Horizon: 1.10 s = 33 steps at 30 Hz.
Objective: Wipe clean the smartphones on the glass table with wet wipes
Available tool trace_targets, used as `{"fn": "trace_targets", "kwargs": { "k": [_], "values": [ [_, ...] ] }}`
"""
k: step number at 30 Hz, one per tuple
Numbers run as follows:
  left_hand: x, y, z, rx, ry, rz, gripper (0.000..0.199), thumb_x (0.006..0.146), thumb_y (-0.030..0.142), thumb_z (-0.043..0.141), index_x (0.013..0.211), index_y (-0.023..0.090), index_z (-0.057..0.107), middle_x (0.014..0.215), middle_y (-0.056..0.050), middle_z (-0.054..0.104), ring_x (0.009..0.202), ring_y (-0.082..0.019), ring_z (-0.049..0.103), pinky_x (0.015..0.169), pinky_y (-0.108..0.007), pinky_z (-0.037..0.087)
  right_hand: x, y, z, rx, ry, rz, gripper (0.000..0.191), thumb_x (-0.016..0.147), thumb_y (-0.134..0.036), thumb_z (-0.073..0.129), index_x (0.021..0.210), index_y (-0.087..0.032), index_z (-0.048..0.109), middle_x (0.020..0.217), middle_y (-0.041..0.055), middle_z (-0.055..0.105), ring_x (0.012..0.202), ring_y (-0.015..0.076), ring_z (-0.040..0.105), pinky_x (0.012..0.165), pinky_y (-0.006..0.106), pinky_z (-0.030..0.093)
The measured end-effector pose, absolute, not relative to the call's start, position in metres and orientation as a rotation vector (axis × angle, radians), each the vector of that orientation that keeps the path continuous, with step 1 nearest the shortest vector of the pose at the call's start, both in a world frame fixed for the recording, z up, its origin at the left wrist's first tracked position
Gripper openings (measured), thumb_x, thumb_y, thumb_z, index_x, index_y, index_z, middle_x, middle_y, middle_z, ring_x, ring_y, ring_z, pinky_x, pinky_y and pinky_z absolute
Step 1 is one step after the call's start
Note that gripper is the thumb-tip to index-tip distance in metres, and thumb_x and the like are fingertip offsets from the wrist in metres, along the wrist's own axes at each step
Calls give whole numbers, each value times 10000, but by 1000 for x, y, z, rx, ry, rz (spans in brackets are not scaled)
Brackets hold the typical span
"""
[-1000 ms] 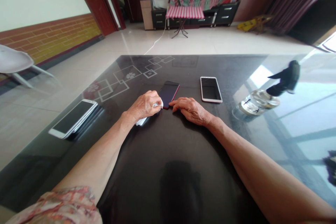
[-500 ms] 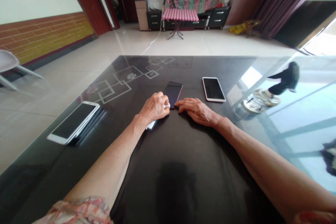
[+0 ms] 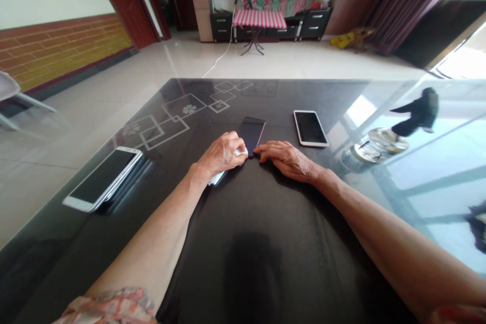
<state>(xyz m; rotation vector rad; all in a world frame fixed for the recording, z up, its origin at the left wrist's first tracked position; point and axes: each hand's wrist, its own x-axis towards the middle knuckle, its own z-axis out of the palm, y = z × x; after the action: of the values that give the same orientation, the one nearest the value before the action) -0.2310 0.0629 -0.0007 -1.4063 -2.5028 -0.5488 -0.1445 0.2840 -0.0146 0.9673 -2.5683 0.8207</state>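
A dark phone (image 3: 252, 134) with a red edge lies flat on the glossy black table (image 3: 304, 243). My left hand (image 3: 224, 153) is closed on a folded white tissue (image 3: 217, 178) at the phone's lower left corner; parts of the tissue show past the fingers and below the palm. Fingertips of my right hand (image 3: 284, 158) rest at the lower right edge of the phone, with the fingers stretched out and nothing in them. Beyond that hand lies a white-framed phone (image 3: 310, 128), screen up.
White phones (image 3: 103, 179) lie stacked at the left. On the right stands a clear glass spray bottle (image 3: 381, 144) with a black trigger head. Past the table's far edge are a small striped table (image 3: 259, 19) and, at far left, a white chair (image 3: 9, 86).
The view has shifted very slightly. Both hands stay at the dark phone, with the tissue still in the left one.
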Motion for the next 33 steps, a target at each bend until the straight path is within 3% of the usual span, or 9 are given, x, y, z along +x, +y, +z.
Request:
{"fn": "trace_targets", "kwargs": {
  "k": [7,13,26,33],
  "values": [
    [-236,55,-2,-1329,-2513,-609,75,726,142,604,732,170,674,782,-35,609,744,-161,591,730,-271,477,-144,284,-14,974,-2571,797,356,814,-24,386,967,-223,638,1230,67,651,1107,198,603,978,397,449],
    [-244,44,-5,-1233,-2506,-831,65,708,188,648,723,184,711,920,-37,627,774,-131,612,753,-246,479,-144,285,-16,944,-2481,874,327,833,-31,380,942,-215,627,1138,79,689,1060,192,633,951,386,475],
    [-235,49,2,-1230,-2648,-806,75,708,228,658,728,184,716,799,-25,646,697,-139,613,697,-252,455,-145,286,-19,792,-2494,1018,339,794,-20,389,931,-202,641,1057,73,707,1005,178,656,917,355,511],
    [-233,52,-3,-1420,-2390,-872,67,738,158,643,704,178,696,815,-14,602,713,-108,589,711,-222,454,-143,285,-19,839,-2443,989,328,781,-14,390,881,-204,637,1031,67,717,1001,185,654,924,367,502]
  ]
}}
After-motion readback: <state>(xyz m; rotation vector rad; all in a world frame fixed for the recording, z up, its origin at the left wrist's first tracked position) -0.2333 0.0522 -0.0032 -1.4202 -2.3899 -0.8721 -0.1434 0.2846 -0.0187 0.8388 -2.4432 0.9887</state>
